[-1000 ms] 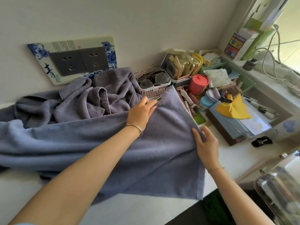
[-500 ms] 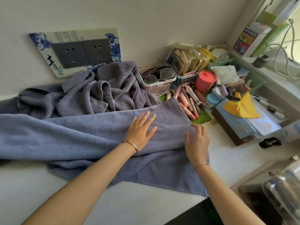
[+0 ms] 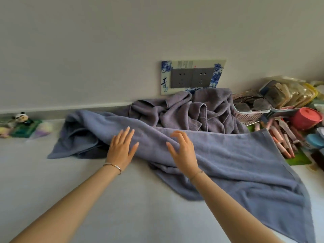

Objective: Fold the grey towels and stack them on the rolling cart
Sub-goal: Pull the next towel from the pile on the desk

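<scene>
A long blue-grey towel [image 3: 236,158] lies across the white counter, its left end bunched and its right end hanging over the front edge. My left hand [image 3: 121,146] lies flat on the towel's middle with fingers spread. A little to the right, my right hand [image 3: 182,149] hovers over or touches the towel with fingers slightly bent, gripping nothing. Behind them a second, crumpled grey towel [image 3: 189,111] is heaped against the wall. The rolling cart is out of view.
A wall socket plate [image 3: 192,77] sits above the heap. At the right crowd a pink basket [image 3: 250,113], a red cup [image 3: 306,118], several tubes [image 3: 284,141] and packets. A panda figure [image 3: 22,117] and small items sit far left. White counter [image 3: 87,181] lies in front.
The view has swung left. Both hands have slid left along the blue-grey towel, from its right corner to its middle. The right hand has left the towel's right edge.
</scene>
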Action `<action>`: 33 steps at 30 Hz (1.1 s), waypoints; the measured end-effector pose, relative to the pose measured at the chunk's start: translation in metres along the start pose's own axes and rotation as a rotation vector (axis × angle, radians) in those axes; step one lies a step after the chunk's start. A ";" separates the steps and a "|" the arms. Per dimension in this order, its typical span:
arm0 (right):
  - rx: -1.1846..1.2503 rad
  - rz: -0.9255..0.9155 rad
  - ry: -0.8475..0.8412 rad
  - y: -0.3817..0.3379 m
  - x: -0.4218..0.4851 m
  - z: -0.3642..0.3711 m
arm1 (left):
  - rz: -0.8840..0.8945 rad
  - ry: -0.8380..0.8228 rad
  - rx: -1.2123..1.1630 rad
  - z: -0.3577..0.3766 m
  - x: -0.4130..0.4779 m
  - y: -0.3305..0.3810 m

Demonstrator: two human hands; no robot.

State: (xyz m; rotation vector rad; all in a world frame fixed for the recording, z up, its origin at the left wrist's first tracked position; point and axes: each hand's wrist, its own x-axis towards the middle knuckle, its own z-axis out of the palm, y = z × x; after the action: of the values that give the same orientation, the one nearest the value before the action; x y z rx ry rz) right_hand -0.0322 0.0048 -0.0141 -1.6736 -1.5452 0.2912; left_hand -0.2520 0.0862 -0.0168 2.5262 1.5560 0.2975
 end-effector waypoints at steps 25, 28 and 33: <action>-0.503 -0.272 -0.622 -0.168 0.109 0.252 | -0.355 -0.311 -0.215 -0.024 -0.071 -0.232; -0.511 -0.345 -0.600 -0.173 0.107 0.249 | -0.374 -0.376 -0.152 -0.025 -0.073 -0.235; -0.059 -0.408 -0.650 -0.194 0.051 0.212 | -0.540 -0.293 -0.373 -0.048 -0.072 -0.243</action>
State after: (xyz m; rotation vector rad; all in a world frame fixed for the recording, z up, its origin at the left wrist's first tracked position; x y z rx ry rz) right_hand -0.3000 0.1198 0.0017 -1.3190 -2.3459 0.6151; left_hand -0.5054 0.1321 -0.0341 1.7081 1.7800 0.1203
